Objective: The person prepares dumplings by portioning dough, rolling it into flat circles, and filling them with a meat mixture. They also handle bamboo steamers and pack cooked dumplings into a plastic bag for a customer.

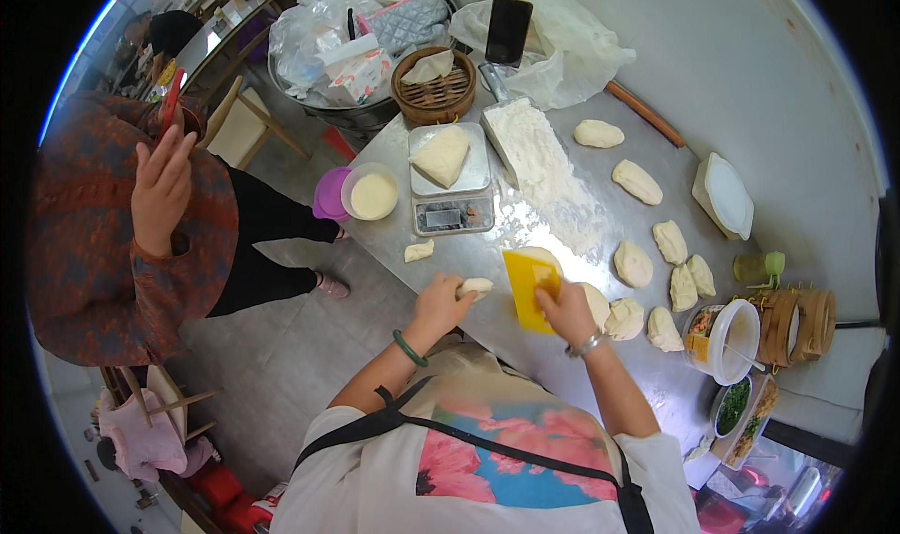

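Note:
My left hand [439,302] holds a small lump of dough [476,288] near the table's front edge. A flat yellow dough scraper [524,288] is upright in my right hand [568,312], partly hiding a pale dough piece [545,255] behind it. On the digital kitchen scale [419,215] rests a larger wedge of dough [444,156]. A dough scrap [419,251] lies just in front of the scale. Several dough pieces, among them a round one [633,264] and an oval one [637,182], are spread over the metal table [450,253] to the right.
Flour [531,147] spills from a metal scoop [496,82]. A tub of pale contents [373,195], a bamboo steamer [434,87] and a phone [508,31] line the far side. A rolling pin [645,114] lies by the wall. Another person [133,231] stands left, holding a red phone [171,101].

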`<state>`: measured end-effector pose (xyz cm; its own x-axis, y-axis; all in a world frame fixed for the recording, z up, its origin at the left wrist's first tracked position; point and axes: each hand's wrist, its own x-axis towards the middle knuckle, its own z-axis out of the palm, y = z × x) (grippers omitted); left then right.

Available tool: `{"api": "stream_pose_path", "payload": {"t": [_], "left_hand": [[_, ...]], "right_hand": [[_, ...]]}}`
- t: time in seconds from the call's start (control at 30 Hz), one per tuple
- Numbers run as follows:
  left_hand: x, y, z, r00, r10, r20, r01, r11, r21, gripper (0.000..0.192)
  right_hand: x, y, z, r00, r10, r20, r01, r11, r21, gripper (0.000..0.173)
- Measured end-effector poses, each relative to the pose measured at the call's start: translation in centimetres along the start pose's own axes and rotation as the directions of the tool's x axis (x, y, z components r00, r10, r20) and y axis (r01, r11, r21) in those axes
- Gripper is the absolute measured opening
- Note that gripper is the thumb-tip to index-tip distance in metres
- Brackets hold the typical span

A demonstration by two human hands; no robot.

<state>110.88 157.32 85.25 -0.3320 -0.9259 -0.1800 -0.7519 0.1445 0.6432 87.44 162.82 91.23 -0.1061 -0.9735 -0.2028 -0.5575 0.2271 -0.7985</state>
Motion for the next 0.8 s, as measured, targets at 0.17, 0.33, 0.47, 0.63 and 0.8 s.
{"api": "stream_pose_path", "payload": {"t": [0.17,0.33,0.47,0.63,0.8], "left_hand": [[-0.9,-0.3,-1.0,0.985,0.083,-0.15,-0.095,0.992,-0.079,0.027],[-1.5,-0.5,-1.2,0.993,0.069,-0.095,-0.081,0.988,-0.131,0.025],[-0.9,-0.8,-1.5,0.993,0.025,-0.118,-0.044,0.986,-0.16,0.024],[1.7,-1.0,-3.0,0.961,0.061,-0.269,-0.103,0.984,-0.143,0.021],[6.6,-0.5,-4.6,0.896,0.149,-0.418,-0.216,0.969,-0.118,0.02]], "right_hand": [[-6.1,3.4,-0.4,0.996,0.086,0.008,-0.086,0.992,0.092,0.018],[-8.2,4.6,-0.4,1.0,-0.007,0.003,0.007,0.996,-0.092,0.015],[-8.7,4.8,-0.2,1.0,-0.015,0.021,0.02,0.975,-0.222,0.015],[-8.3,4.3,-0.4,0.998,-0.031,0.053,0.04,0.981,-0.187,0.015],[-3.1,-1.6,-3.0,0.985,-0.17,0.011,0.169,0.974,-0.148,0.013]]}}
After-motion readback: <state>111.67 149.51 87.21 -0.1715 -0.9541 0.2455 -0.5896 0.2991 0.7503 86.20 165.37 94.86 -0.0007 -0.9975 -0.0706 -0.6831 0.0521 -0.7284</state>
